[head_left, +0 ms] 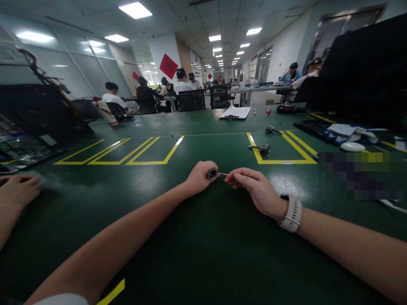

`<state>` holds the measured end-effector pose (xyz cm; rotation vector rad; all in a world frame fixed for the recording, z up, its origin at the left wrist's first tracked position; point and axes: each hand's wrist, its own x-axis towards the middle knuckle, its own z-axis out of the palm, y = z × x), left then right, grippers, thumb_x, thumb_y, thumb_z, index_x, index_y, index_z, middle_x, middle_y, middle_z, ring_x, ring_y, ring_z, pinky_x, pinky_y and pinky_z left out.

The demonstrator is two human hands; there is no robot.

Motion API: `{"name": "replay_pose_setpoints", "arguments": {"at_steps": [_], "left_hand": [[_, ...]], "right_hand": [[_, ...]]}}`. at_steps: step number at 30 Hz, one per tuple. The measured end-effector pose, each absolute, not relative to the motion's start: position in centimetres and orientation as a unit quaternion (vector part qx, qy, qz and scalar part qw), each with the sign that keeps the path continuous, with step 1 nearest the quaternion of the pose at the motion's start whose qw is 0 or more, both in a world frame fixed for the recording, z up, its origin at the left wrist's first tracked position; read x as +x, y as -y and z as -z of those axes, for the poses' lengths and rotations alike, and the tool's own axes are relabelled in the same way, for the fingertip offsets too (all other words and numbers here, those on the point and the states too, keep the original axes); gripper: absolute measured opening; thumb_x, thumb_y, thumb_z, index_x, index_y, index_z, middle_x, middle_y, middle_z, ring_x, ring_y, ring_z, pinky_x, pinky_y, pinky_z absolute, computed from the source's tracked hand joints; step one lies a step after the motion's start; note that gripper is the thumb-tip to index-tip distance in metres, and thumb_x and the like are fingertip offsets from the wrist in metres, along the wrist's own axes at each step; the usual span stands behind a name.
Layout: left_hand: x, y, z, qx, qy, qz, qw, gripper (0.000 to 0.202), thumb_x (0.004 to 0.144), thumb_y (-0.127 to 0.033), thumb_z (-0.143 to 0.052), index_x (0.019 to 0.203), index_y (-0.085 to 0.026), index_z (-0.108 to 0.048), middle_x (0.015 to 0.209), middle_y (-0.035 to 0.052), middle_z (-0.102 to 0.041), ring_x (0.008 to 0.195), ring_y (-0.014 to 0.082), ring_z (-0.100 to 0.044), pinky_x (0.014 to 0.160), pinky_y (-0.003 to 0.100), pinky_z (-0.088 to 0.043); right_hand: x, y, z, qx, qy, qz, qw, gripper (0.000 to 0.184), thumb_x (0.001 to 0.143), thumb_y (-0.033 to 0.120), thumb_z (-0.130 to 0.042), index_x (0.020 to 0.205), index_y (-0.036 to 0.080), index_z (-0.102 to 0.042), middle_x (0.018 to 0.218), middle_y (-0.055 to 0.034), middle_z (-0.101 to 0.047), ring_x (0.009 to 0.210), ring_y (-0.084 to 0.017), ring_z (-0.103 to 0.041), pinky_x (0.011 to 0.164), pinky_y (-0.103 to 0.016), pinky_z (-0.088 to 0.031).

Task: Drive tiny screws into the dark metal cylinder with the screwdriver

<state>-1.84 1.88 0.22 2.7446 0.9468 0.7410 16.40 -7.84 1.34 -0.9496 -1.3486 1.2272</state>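
Observation:
My left hand (199, 177) is closed around a small round metal cylinder (211, 174), its open end facing me. My right hand (254, 188) pinches a thin metal pin or key (222, 174) whose tip meets the cylinder's face. Both hands rest low over the green table (203, 237), near its middle. A pale watch (291, 214) sits on my right wrist.
Two similar metal parts (261, 148) (272, 129) lie in a yellow-taped box ahead right. A clipboard (235, 112), screwdriver (268, 112), gloves (348, 134) and dark equipment (32, 123) ring the table. Another person's hand (17, 190) rests at far left. Seated people work at the back.

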Motion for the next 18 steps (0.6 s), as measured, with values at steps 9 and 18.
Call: {"name": "replay_pose_setpoints", "arguments": {"at_steps": [9, 18], "left_hand": [[-1.7, -1.5, -0.4, 0.929, -0.307, -0.207, 0.016, 0.008, 0.079, -0.019, -0.050, 0.072, -0.016, -0.053, 0.070, 0.0002, -0.055, 0.067, 0.0135, -0.050, 0.068, 0.028, -0.034], [-2.0, -1.6, -0.4, 0.919, -0.301, -0.239, 0.084, 0.015, 0.079, -0.029, -0.054, 0.072, -0.016, -0.051, 0.073, -0.0009, -0.055, 0.067, 0.0124, -0.050, 0.068, 0.026, -0.035]], "right_hand": [[16.3, 7.9, -1.3, -0.418, 0.611, -0.463, 0.487, 0.017, 0.081, 0.029, -0.053, 0.081, 0.016, -0.066, 0.086, -0.0045, -0.065, 0.084, -0.017, -0.058, 0.076, -0.034, -0.043], [16.7, 7.3, -0.9, -0.361, 0.497, -0.590, 0.523, 0.016, 0.080, 0.028, -0.054, 0.083, 0.016, -0.065, 0.086, -0.0051, -0.066, 0.081, -0.016, -0.058, 0.073, -0.032, -0.043]]}}
